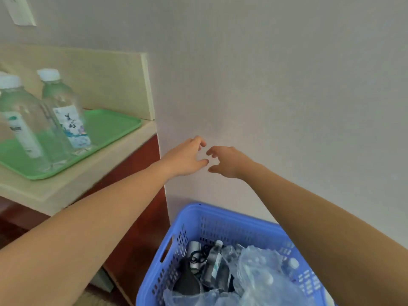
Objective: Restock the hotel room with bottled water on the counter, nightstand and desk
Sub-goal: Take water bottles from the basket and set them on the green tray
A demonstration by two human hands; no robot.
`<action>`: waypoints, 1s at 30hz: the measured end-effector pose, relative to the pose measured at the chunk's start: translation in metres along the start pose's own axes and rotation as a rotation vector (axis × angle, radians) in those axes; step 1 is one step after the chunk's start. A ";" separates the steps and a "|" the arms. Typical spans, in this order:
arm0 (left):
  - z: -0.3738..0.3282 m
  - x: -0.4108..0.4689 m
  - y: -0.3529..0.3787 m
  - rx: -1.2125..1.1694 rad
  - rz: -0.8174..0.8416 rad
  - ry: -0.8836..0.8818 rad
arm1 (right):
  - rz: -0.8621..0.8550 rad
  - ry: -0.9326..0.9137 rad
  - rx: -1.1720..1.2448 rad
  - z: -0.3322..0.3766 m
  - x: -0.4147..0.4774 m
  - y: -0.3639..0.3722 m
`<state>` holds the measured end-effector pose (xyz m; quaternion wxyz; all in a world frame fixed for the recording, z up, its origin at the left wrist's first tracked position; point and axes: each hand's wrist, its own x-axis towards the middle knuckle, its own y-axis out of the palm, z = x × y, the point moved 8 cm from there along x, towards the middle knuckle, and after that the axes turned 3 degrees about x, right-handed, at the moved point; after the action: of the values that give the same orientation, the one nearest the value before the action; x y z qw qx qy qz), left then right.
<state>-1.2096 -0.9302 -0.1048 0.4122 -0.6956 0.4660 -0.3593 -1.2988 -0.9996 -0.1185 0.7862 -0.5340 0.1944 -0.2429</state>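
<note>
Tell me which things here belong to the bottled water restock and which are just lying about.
For the job: left bottle and right bottle, upright on the green tray on the counter; blue basket holding a spare bottle; left hand and right hand, both empty.
Just lying about: plastic bags and black rings in the basket; wall plate.
</note>
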 end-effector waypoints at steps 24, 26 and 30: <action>0.024 -0.050 0.330 0.023 0.766 0.021 | 0.377 0.359 0.117 -0.171 -0.089 0.240; 0.034 -0.050 0.341 0.025 0.781 0.002 | 0.402 0.337 0.105 -0.166 -0.080 0.256; 0.056 -0.044 0.361 0.046 0.800 -0.042 | 0.518 0.275 -0.028 -0.164 -0.071 0.288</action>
<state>-1.3010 -0.9565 -0.4600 0.5444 -0.4572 0.6833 -0.1666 -1.3984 -0.9899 -0.4421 0.7809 -0.4396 0.4321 -0.1014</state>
